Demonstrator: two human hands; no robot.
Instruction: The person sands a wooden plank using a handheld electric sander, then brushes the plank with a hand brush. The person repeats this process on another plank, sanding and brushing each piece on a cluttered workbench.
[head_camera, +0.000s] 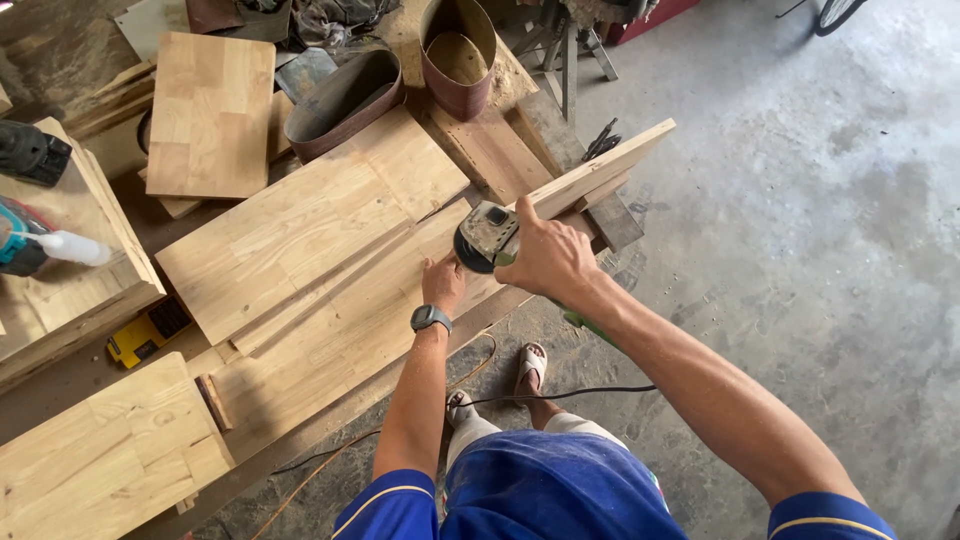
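My right hand (548, 258) grips a corded angle grinder (487, 236) with a round sanding disc, held against the near edge of a long pale wooden board (340, 330). Just left of the disc, my left hand (442, 283) presses flat on the same board, with a grey watch (431, 318) on its wrist. The grinder's green handle (590, 325) sticks out under my right forearm. Its black cord (560, 393) runs down past my feet.
Stacked wooden panels (300, 225) and a smaller panel (210, 110) lie beyond the board. Two sanding belt loops (455, 55) stand at the back. A yellow tape measure (148, 330), a white bottle (75, 248) and a black tool (30, 152) sit left. Concrete floor (800, 230) spreads right.
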